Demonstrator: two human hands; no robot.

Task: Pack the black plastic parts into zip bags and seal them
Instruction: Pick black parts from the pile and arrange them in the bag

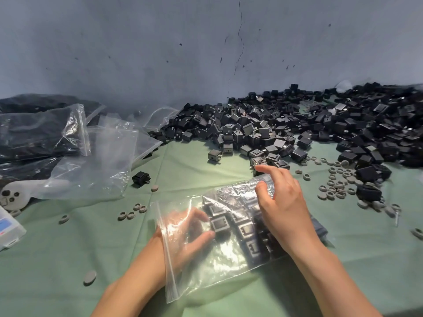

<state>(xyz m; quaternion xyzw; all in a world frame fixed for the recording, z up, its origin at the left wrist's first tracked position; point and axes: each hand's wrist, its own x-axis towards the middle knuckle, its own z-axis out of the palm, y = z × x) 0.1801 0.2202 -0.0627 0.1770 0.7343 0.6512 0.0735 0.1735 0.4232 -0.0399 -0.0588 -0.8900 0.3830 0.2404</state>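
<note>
A clear zip bag lies on the green cloth in front of me, its open mouth toward the left. Several black plastic parts lie in rows inside it. My left hand is inside the bag, and its fingers touch a black part there. My right hand rests on top of the bag from outside, fingers loosely bent, index finger stretched toward the pile. A big heap of loose black parts covers the far right of the table.
Empty zip bags and filled bags of black parts lie at the left. One loose black part sits alone mid-table. Small grey rings are scattered right and centre. A white plastic box sits at the left edge. A wall stands behind.
</note>
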